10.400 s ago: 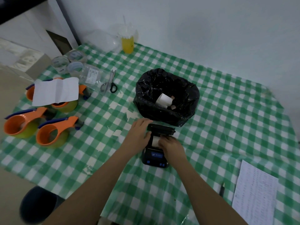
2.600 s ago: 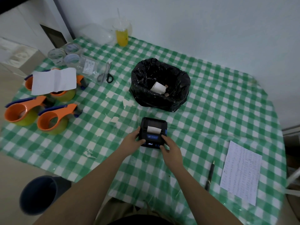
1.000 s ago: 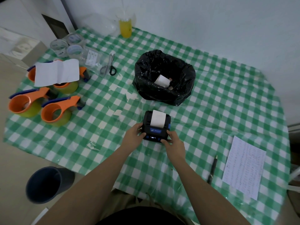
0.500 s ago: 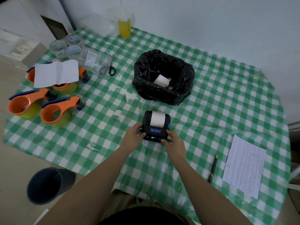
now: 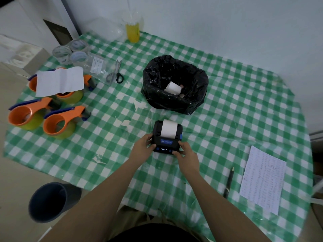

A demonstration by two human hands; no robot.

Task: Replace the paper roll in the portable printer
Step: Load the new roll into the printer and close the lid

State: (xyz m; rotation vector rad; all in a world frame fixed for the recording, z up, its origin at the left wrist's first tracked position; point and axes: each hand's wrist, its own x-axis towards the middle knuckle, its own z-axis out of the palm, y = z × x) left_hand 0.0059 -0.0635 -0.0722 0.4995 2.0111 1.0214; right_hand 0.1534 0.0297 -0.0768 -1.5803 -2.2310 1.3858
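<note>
Two hands, L & R, gripping printer, paper strip out

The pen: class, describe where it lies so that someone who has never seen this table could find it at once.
Start at the green checked table and go to its near right corner, where a handwritten sheet lies. The pen lies just left of that sheet, apart from it, between it and the right hand. It is the only thin dark stick there.
</note>
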